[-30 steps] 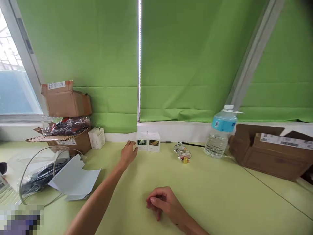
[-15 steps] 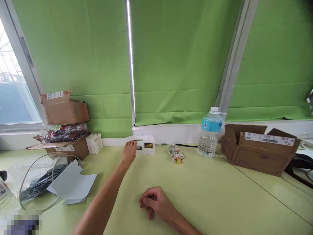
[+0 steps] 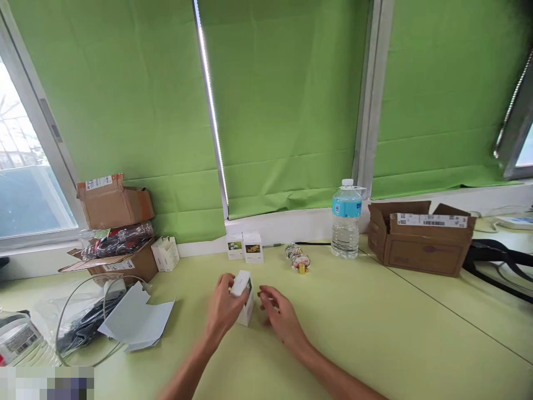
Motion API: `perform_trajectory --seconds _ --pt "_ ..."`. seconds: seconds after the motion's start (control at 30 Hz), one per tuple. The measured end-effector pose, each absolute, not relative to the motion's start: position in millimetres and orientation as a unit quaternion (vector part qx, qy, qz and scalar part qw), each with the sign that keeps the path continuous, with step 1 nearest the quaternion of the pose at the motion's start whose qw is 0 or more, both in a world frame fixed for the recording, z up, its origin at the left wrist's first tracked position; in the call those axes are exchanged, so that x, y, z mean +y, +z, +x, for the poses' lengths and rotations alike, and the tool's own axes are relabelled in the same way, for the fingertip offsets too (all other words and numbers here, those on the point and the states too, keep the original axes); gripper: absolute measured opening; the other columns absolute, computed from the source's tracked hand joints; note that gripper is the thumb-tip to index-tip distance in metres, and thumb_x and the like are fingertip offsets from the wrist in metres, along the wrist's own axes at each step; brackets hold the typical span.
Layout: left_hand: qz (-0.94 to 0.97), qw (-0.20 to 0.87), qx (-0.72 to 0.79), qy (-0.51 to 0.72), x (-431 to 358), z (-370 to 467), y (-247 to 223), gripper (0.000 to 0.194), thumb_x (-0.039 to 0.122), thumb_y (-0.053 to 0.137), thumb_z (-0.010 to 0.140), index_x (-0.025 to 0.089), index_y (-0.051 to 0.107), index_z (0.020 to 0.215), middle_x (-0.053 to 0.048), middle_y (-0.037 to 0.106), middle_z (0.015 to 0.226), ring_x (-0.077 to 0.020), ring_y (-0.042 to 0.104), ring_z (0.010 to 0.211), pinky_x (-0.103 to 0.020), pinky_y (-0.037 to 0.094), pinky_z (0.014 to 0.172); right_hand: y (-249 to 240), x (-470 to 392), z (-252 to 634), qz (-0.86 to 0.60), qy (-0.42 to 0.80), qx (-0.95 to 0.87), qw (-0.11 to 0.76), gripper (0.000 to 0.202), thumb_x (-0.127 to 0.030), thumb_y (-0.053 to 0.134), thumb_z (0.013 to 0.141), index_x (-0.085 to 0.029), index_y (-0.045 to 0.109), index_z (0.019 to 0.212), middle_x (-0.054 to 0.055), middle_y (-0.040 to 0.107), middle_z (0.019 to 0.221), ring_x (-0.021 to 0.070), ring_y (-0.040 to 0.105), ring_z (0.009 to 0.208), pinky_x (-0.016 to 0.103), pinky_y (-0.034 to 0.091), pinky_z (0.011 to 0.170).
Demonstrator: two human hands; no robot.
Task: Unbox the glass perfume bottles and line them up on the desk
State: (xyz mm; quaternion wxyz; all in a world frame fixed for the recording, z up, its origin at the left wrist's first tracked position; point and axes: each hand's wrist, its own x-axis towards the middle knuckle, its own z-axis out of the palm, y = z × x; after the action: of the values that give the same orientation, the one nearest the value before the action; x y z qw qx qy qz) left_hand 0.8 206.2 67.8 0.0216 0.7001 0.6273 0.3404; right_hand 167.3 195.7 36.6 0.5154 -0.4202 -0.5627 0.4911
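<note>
My left hand (image 3: pixel 225 308) grips a small white carton (image 3: pixel 246 311) by its upper part, just above or on the table in front of me; whether its base touches the table I cannot tell. To the right of the carton is my right hand (image 3: pixel 280 314), fingers curved and apart, with a small gap between it and the carton. Farther back, white boxes with flower pictures (image 3: pixel 253 250) stand against the wall. Right of them lie small glass bottles (image 3: pixel 293 254), one with a gold cap (image 3: pixel 302 269).
A large water bottle (image 3: pixel 345 222) and an open cardboard box (image 3: pixel 420 247) stand at the back right. On the left are stacked cardboard boxes (image 3: pixel 116 205), an opened white carton (image 3: pixel 165 254), white paper (image 3: pixel 135 322) and a looped cable (image 3: pixel 62 328). A black strap (image 3: pixel 495 255) lies far right.
My left hand has come back from the boxes at the wall with a white carton. My right hand has moved slightly forward and right, its fingers uncurling. The view has shifted right.
</note>
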Motion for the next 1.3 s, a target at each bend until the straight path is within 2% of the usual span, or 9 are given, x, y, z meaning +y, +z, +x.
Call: perform_trajectory --seconds 0.07,0.2,0.33,0.53,0.73,0.87,1.07,1.17,1.3 --pt "0.697 0.12 0.601 0.372 193.7 3.1 60.8 0.029 0.044 0.051 0.084 0.02 0.049 0.1 -0.008 0.062 0.106 -0.0182 0.062 0.089 -0.026 0.047 0.069 43.8 195.8 170.6 -0.404 0.509 -0.566 0.507 0.059 -0.061 0.052 0.079 -0.02 0.058 0.121 0.011 0.061 0.114 0.0254 0.06 0.092 0.029 0.053 0.052" --pt "0.641 0.432 0.462 0.436 181.2 -0.6 61.3 0.056 0.045 0.057 0.082 0.021 0.034 0.128 -0.009 0.063 0.114 -0.0208 0.062 0.096 -0.031 0.049 0.078 56.6 192.1 173.2 -0.371 0.547 -0.583 0.473 0.058 -0.064 0.049 0.08 -0.02 0.063 0.115 0.01 0.064 0.112 0.0249 0.062 0.09 0.03 0.053 0.055" --pt "0.654 0.491 0.374 0.437 176.3 -11.2 71.8 0.06 0.037 0.062 0.08 0.026 0.038 0.134 -0.007 0.05 0.136 -0.0236 0.048 0.123 -0.037 0.04 0.1 68.6 187.0 177.3 -0.354 0.581 -0.587 0.439 0.057 -0.064 0.048 0.081 -0.021 0.065 0.113 0.011 0.063 0.114 0.021 0.064 0.083 0.031 0.054 0.059" --pt "0.695 0.397 0.408 0.439 163.2 -9.2 74.1 0.062 0.038 0.074 0.067 0.022 0.049 0.122 -0.008 0.061 0.118 -0.0263 0.055 0.112 -0.04 0.043 0.096 79.9 182.1 184.5 -0.336 0.61 -0.624 0.356 0.05 -0.057 0.054 0.081 -0.017 0.067 0.108 0.01 0.066 0.103 0.0195 0.065 0.08 0.031 0.055 0.064" --pt "0.697 0.238 0.523 0.428 143.1 13.8 80.9 0.065 0.049 0.074 0.061 0.021 0.048 0.114 -0.005 0.064 0.099 -0.0243 0.061 0.088 -0.033 0.048 0.073 91.1 177.0 182.1 -0.355 0.591 -0.636 0.346 0.04 -0.044 0.058 0.08 -0.015 0.064 0.107 0.007 0.066 0.092 0.0175 0.06 0.076 0.026 0.051 0.057" --pt "0.693 0.116 0.575 0.419 141.8 19.9 76.4 0.064 0.054 0.07 0.061 0.023 0.047 0.111 -0.006 0.064 0.1 -0.0258 0.062 0.087 -0.033 0.047 0.07 104.0 174.6 177.4 -0.374 0.501 -0.706 0.334 0.022 -0.032 0.053 0.079 -0.015 0.064 0.089 0.002 0.063 0.082 0.0128 0.053 0.069 0.02 0.041 0.054" --pt "0.71 0.001 0.577 0.404 140.2 21.7 67.2 0.055 0.042 0.072 0.06 0.024 0.047 0.106 -0.005 0.063 0.096 -0.0264 0.061 0.088 -0.034 0.046 0.074 129.5 173.0 171.8 -0.447 0.275 -0.819 0.231 0.015 -0.02 0.051 0.065 -0.017 0.041 0.054 -0.005 0.04 0.054 0.0079 0.029 0.054 0.021 0.022 0.045" --pt "0.72 -0.023 0.565 0.402 135.4 24.4 67.1 0.052 0.038 0.073 0.06 0.023 0.047 0.103 -0.005 0.063 0.094 -0.0258 0.061 0.088 -0.034 0.045 0.076 139.5 170.8 170.2 -0.472 0.212 -0.835 0.188 0.023 -0.017 0.053 0.055 -0.019 0.03 0.051 -0.006 0.027 0.051 0.009 0.021 0.054 0.024 0.013 0.043" --pt "0.72 -0.028 0.571 0.394 133.5 26.6 67.1 0.047 0.039 0.07 0.064 0.022 0.047 0.102 -0.005 0.063 0.093 -0.0258 0.061 0.087 -0.035 0.045 0.075 142.3 167.0 167.3 -0.495 0.182 -0.828 0.189 0.03 -0.015 0.051 0.051 -0.019 0.021 0.052 -0.005 0.02 0.055 0.0104 0.015 0.056 0.026 0.008 0.042"
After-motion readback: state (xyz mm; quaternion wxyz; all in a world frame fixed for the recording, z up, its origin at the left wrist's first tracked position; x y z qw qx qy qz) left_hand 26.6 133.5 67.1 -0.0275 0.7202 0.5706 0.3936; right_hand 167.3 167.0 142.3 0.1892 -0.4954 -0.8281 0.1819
